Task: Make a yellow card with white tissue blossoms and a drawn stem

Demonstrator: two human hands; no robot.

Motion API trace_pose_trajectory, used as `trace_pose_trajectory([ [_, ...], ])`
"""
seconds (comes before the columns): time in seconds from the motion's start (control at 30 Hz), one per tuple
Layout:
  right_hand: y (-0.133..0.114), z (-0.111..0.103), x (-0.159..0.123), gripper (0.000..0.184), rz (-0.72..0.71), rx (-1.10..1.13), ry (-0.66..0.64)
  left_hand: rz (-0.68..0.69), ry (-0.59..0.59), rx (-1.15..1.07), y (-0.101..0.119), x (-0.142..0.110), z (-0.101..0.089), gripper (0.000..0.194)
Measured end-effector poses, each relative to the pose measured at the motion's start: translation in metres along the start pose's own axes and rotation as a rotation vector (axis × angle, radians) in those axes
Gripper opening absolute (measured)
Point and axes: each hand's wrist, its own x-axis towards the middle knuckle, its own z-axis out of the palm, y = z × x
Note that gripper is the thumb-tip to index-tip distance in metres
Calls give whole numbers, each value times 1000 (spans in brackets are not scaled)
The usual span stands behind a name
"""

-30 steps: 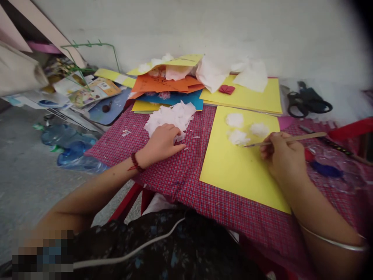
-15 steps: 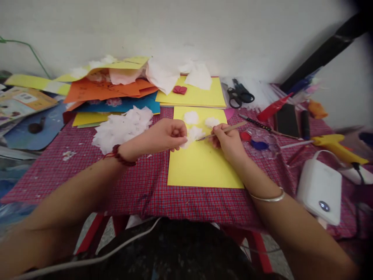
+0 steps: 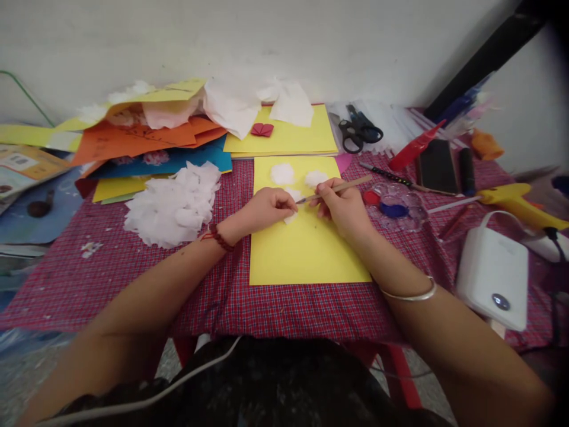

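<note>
While your left hand (image 3: 269, 210) pinches a small white scrap (image 3: 290, 219) between thumb and fingers over the yellow sheet (image 3: 306, 258), your right hand (image 3: 344, 207) is closed around a thin brush (image 3: 353, 182), its tip right by your left fingertips; whether they touch, I cannot tell. White tufts (image 3: 283, 174) sit on the sheet's far part. Left of it lies a paper pile (image 3: 175, 204), right of it a paint tray (image 3: 414, 209).

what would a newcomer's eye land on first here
Likely the bright yellow sheet in the middle, with white tufts near its top. Over it, the left hand pinches a white scrap and the right hand holds a brush. Then the white paper heap at left and yellow glue gun at far right.
</note>
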Motion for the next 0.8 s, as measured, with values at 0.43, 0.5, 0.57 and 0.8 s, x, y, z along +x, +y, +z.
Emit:
trace_pose_trajectory([
  [0.43,-5,0,-5,28,-59,-58,35,-14,294,28,-12,11,23,5],
  [0.5,-4,1,-6,27,-91,-87,26,-15,292,28,-11,11,23,3],
  [0.57,-3,1,-7,26,-110,-107,19,-14,298,45,-9,11,23,2],
  [0.8,5,0,-6,27,-96,-90,35,20,306,85,-8,8,20,8],
])
